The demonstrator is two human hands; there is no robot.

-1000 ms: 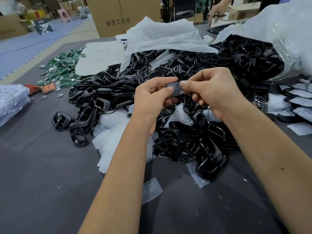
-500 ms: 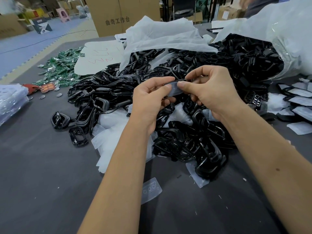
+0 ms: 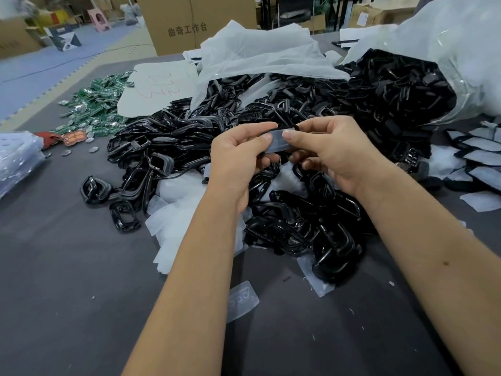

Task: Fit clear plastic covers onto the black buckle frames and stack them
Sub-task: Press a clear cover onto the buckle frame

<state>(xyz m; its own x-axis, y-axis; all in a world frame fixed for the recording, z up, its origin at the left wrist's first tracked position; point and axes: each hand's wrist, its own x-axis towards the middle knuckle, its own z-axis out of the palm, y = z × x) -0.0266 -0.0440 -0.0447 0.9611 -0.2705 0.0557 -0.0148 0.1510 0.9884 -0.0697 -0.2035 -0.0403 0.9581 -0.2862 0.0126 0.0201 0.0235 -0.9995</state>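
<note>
L hand (image 3: 238, 156) + R hand (image 3: 325, 150) both pinch one clear cover (image 3: 277, 140) on a black frame, held above pile | done: covered frames (image 3: 477, 158) far R on surface | left: big frame pile (image 3: 298, 213), most undone

A dark grey bench (image 3: 67, 280) carries a big heap of black frames (image 3: 284, 218) spilling from a clear bag (image 3: 461, 63) at the far right. White sheets (image 3: 176, 213) lie under the heap's near edge. A single clear cover (image 3: 242, 301) lies apart at the front. Covered frames (image 3: 479, 156) lie at the right edge, green circuit boards (image 3: 100, 104) far left, and a plastic bundle (image 3: 16, 158) at the left edge.
</note>
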